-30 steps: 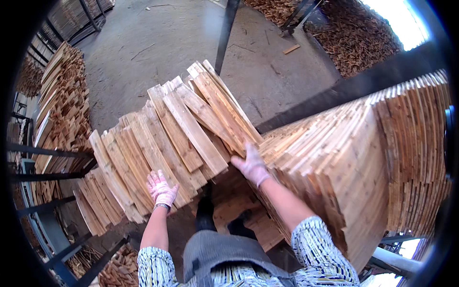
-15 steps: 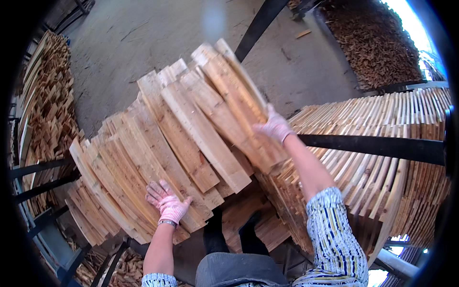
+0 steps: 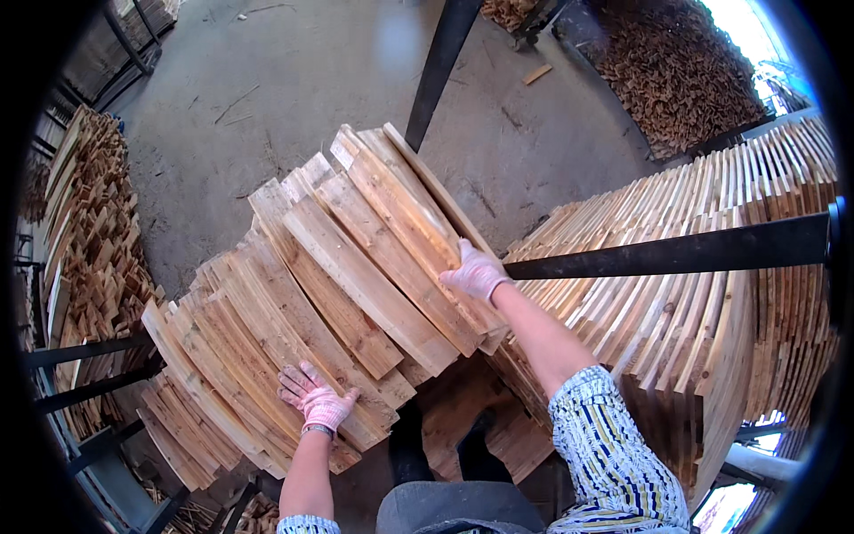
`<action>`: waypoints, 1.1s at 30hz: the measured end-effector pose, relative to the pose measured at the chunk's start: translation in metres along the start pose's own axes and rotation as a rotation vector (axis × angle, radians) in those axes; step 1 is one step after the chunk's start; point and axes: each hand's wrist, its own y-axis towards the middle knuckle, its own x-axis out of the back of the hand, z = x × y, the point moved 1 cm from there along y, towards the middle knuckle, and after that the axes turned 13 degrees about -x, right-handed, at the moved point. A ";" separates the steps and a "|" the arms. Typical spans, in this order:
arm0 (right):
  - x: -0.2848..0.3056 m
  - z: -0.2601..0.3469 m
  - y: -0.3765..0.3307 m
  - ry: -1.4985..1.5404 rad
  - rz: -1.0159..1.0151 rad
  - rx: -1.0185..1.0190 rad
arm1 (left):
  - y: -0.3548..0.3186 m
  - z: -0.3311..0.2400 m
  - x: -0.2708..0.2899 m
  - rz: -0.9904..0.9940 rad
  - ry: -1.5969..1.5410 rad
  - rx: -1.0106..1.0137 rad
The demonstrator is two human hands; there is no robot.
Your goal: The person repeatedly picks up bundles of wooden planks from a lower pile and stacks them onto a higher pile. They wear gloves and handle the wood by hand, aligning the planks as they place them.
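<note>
A wide pile of pale wooden boards (image 3: 298, 307) lies slantwise in front of me, its pieces overlapping side by side with uneven ends. My left hand (image 3: 322, 396), in a pink knit glove, rests flat on the near left boards with its fingers spread. At the pile's right side, my right hand (image 3: 479, 271), gloved alike, grips the near part of a long wooden board (image 3: 405, 200). Its thumb lies across the top; the undersides of its fingers are hidden.
Dense stacked boards (image 3: 676, 303) stand at the right, crossed by a black metal bar (image 3: 667, 249). Another black bar (image 3: 440, 76) rises beyond the pile. More wood piles (image 3: 98, 240) line the left, and a large one (image 3: 667, 76) stands far right.
The right hand has moved left and inward with the board, which now lies closer against its neighbours. My left hand stays flat on the boards. The whole view has shifted slightly.
</note>
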 end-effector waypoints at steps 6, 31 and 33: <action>-0.083 0.012 -0.108 0.285 -0.099 0.085 | -0.026 -0.018 0.005 -0.156 -0.658 -0.276; -0.074 -0.031 -0.144 0.376 0.141 0.201 | -0.175 -0.001 0.005 -0.070 -1.871 -0.369; -0.069 -0.050 -0.200 0.600 0.236 0.303 | -0.187 -0.010 0.017 -0.173 -1.840 -0.358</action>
